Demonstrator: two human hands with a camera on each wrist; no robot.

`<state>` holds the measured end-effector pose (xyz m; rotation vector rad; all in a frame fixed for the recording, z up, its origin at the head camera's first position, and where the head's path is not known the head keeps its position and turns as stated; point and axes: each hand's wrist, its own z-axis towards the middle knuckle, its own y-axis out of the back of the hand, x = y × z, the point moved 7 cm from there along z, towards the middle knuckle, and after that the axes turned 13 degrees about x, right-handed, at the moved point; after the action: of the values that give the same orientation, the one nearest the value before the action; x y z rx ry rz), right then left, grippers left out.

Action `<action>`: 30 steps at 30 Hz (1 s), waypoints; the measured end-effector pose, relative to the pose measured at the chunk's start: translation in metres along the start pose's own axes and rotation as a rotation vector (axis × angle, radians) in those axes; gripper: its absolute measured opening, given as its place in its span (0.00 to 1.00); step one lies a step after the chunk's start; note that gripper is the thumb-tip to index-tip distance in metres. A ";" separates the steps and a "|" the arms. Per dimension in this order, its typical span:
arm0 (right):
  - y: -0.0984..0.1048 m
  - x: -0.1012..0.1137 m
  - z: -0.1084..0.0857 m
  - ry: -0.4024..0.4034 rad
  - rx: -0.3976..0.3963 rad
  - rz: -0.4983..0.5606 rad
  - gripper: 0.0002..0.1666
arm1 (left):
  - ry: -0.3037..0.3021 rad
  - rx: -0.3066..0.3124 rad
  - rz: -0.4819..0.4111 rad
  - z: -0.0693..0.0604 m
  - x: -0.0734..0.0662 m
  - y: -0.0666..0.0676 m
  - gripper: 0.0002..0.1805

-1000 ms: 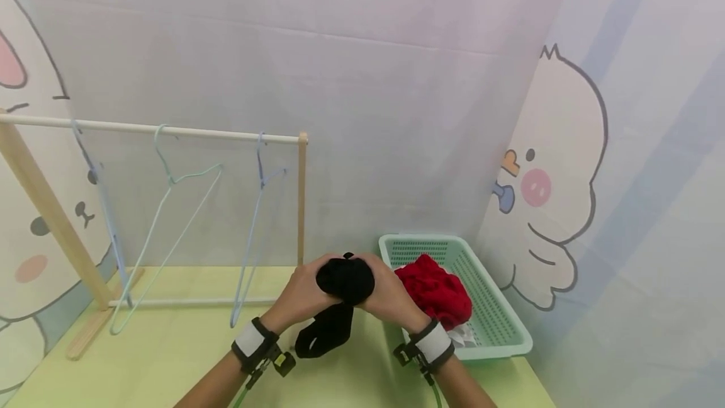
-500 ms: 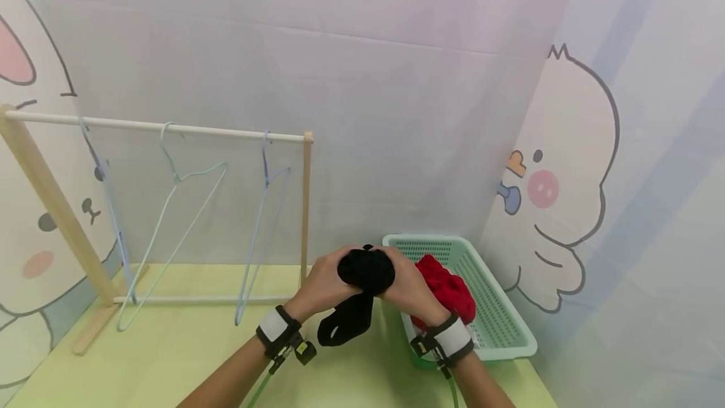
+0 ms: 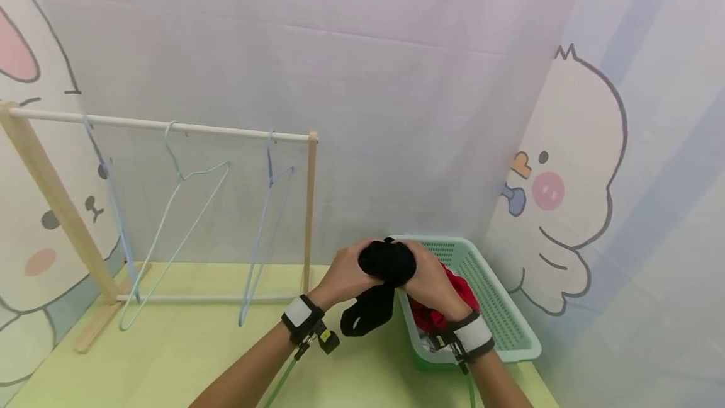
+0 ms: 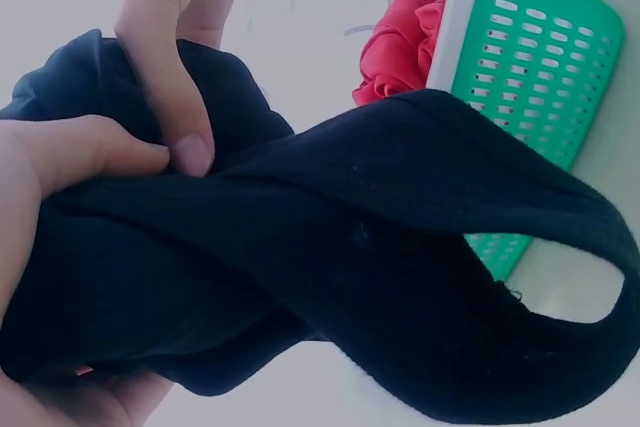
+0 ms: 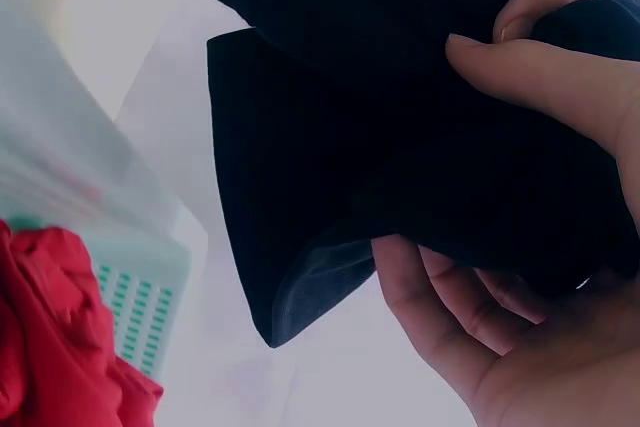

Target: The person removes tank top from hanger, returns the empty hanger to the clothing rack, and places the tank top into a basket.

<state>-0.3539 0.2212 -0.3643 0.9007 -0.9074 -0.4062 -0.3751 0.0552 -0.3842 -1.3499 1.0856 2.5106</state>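
A black garment (image 3: 387,263), bunched into a roll, is held up between both hands in front of the basket's left side. My left hand (image 3: 347,277) grips it from the left, my right hand (image 3: 430,282) from the right. In the left wrist view, a loose loop of the black cloth (image 4: 450,167) hangs off the bundle, and both thumbs press on top. From the right wrist, I see the right fingers (image 5: 420,297) curled beneath the fabric and an open-ended flap sticking out. The garment's exact kind cannot be told.
A light green basket (image 3: 504,307) stands right of the hands, with red cloth (image 3: 464,291) and something white inside. At left, a wooden rack (image 3: 310,206) carries a green hanger (image 3: 164,225) and two bluish hangers (image 3: 262,232) on its rail. Curtains hang behind the yellow-green table (image 3: 170,364).
Both hands have moved right and slightly up with the black garment, and the right hand now covers more of the red cloth. The head view has shifted slightly too.
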 end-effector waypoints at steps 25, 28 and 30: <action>0.078 -0.026 -0.043 -0.102 -0.144 -0.077 0.32 | -0.064 0.067 0.036 0.076 -0.034 -0.043 0.34; 0.086 -0.028 -0.047 -0.099 -0.163 -0.085 0.31 | -0.076 0.074 0.045 0.085 -0.039 -0.047 0.35; 0.091 -0.030 -0.049 -0.098 -0.184 -0.110 0.32 | -0.086 0.077 0.050 0.091 -0.042 -0.050 0.35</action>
<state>-0.3362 0.3177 -0.3205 0.7683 -0.8968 -0.6229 -0.3933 0.1589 -0.3465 -1.1980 1.1992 2.5081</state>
